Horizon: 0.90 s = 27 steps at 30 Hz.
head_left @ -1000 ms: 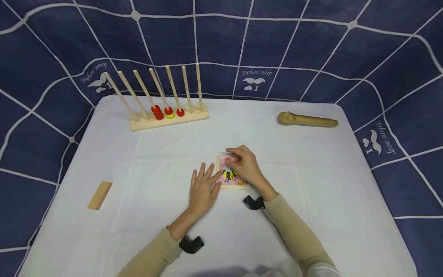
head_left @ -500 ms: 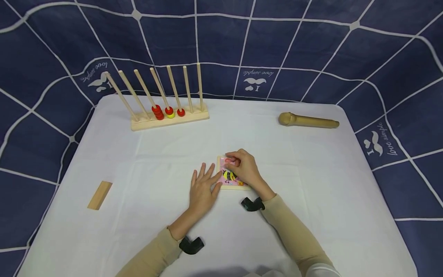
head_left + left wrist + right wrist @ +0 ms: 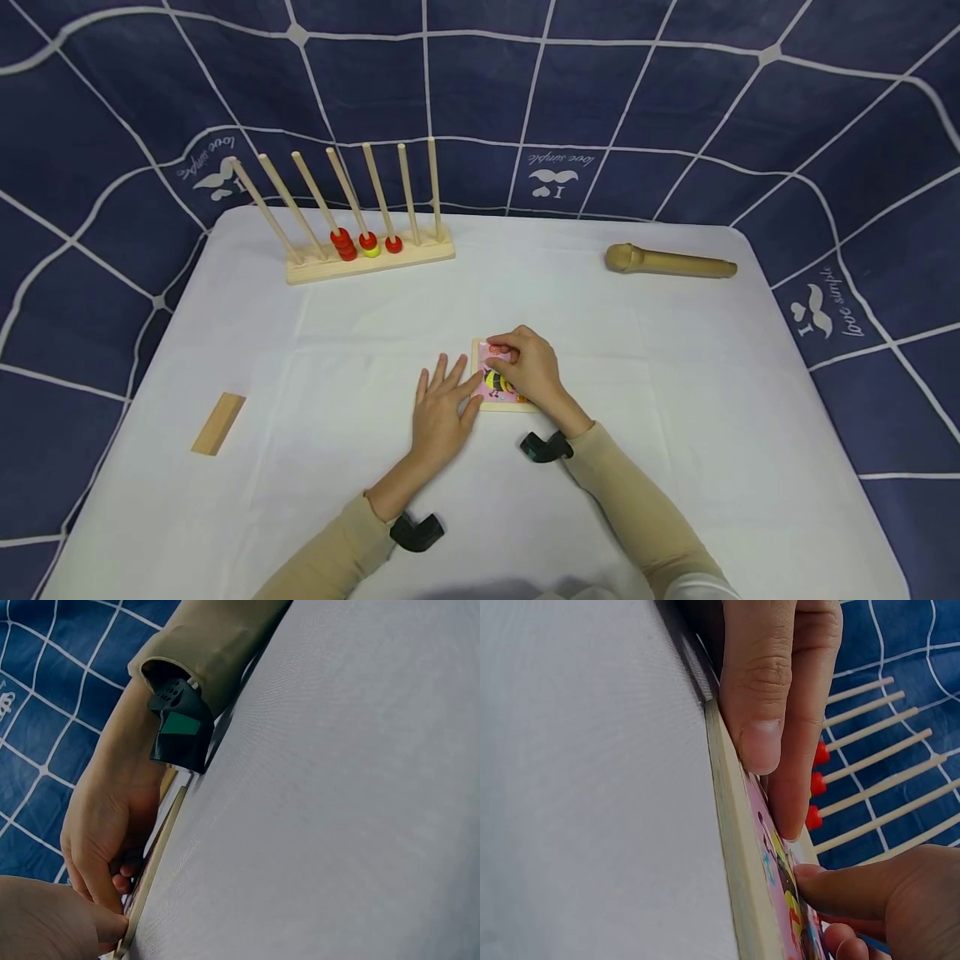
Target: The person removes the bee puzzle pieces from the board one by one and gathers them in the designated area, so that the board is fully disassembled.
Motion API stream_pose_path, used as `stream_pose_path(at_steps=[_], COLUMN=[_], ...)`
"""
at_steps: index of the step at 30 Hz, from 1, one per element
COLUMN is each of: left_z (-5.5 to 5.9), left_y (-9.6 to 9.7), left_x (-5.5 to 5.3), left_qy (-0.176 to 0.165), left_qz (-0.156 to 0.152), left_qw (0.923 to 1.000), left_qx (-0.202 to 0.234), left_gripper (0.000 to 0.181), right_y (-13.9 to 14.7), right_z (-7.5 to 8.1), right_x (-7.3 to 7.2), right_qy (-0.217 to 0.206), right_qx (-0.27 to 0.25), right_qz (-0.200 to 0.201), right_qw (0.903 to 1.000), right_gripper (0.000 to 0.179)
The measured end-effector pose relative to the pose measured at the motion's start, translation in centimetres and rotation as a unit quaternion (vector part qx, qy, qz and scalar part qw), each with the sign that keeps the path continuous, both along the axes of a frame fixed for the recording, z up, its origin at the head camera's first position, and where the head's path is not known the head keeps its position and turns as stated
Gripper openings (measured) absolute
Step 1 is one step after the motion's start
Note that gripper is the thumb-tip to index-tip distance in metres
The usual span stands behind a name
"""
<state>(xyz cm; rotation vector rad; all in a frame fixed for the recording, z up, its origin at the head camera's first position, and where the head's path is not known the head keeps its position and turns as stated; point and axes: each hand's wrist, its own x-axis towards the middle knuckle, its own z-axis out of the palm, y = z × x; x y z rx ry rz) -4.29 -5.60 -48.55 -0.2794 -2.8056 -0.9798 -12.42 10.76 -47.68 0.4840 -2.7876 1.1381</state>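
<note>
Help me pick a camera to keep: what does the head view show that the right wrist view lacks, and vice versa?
Only the head view shows the wooden block, the bamboo-coloured baton and the left sleeve.
Only the right wrist view shows the right thumbnail clearly.
Both share the picture board, left hand, right hand, peg rack, red beads, white tabletop and blue cloth.

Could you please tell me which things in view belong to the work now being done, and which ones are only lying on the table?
Seems in use:
bee board, with the left grip touching it and the right grip over it

Apparently just lying about:
abacus
stick
block
</note>
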Motion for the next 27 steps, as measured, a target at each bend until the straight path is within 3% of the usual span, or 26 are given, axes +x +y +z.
stream_pose_path(at_steps=[14,27], left_z=[0.08,0.03], left_y=[-0.03,-0.11], left_x=[-0.03,-0.02], left_qy=[-0.002,-0.004], left_qz=[-0.003,-0.002], left_qw=[1.0,1.0], left_qx=[0.001,-0.004], left_gripper=[0.036,0.036], right_y=[-0.01,-0.2], right_z=[-0.25,0.68], right_x=[-0.11,0.08], right_qy=[-0.004,-0.032], right_qx=[-0.014,-0.03], right_qz=[-0.003,0.01], right_qw=[0.9999,0.999], right_gripper=[0.03,0.023])
